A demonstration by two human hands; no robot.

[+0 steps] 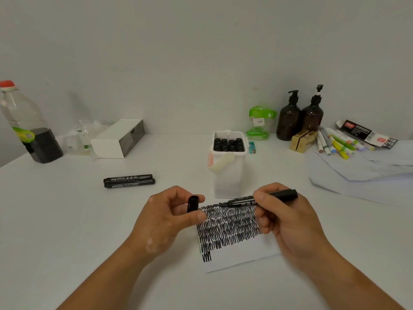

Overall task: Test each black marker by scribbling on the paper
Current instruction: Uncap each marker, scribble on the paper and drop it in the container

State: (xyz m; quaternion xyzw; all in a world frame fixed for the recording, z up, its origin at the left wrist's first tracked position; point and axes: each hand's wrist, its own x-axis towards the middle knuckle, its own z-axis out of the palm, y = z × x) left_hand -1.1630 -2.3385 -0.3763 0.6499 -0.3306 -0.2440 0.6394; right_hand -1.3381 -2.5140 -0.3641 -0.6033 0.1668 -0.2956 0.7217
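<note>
My right hand (283, 218) grips an uncapped black marker (243, 200), lying almost level with its tip pointing left over the top edge of the paper (241, 253). Dense black scribbles (225, 227) cover most of the sheet. My left hand (169, 220) pinches the marker's black cap (192, 203) between thumb and forefinger, a short way left of the tip. Two capped black markers (129, 181) lie side by side on the table to the left. A white handled container (228, 175) behind the paper holds several more black markers (228, 144).
A bottle with dark liquid (31, 128) and a white box (118, 138) stand at the back left. Two brown pump bottles (299, 117), a green item (260, 121), coloured pens (339, 143) and pale paper sheets (366, 173) fill the back right.
</note>
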